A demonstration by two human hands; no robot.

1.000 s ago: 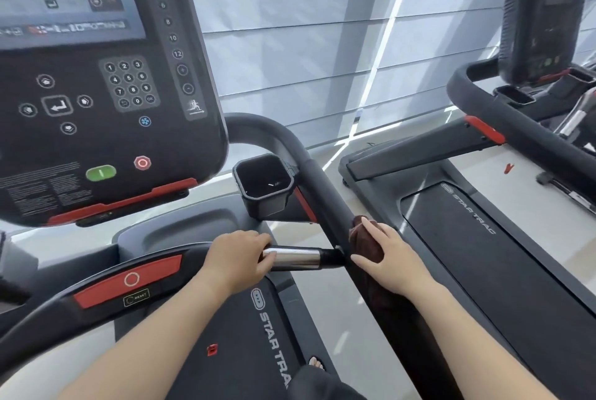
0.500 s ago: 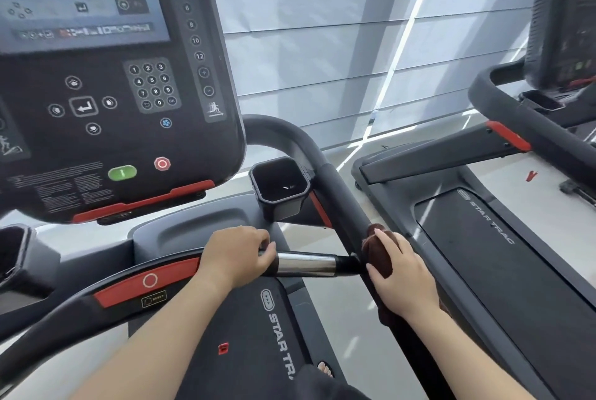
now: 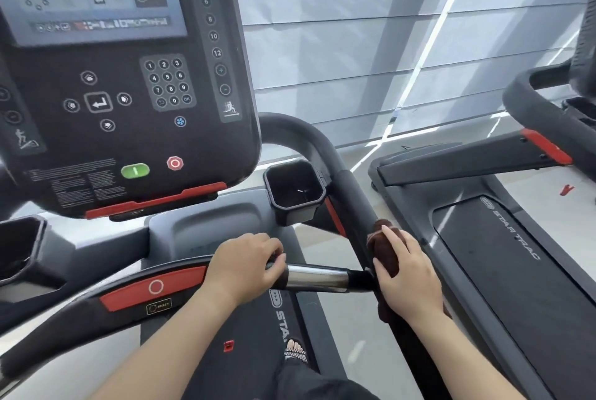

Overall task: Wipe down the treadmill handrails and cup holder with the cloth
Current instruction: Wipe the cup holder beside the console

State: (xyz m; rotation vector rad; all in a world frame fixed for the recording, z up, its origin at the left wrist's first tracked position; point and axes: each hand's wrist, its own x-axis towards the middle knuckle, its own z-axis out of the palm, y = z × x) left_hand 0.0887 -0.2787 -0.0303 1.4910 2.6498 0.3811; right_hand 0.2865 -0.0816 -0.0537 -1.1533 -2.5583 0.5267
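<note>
I see my right hand (image 3: 407, 273) lying flat on a dark brown cloth (image 3: 383, 248), with the fingers (image 3: 395, 238) stretched forward and pressing the cloth against the right handrail (image 3: 350, 193). The cloth wraps over the top of this black rail, just above the place where the front crossbar meets it. One end of the cloth hangs below my palm on the inner side of the rail.

My left hand (image 3: 243, 262) is curled around the front crossbar (image 3: 317, 277), at the point where the black part ends and the shiny metal grip begins. The fingers are closed over the bar; the thumb I cannot see.

The cup holder (image 3: 295, 194) is fixed beside the right handrail, a little higher than the cloth and not touching it. It looks empty except for a small pale speck at the bottom.

The console (image 3: 129, 83) with the keypad, the green button and the red button stands above my left hand. To the right there is a second treadmill (image 3: 503, 238), well apart from my hand.
</note>
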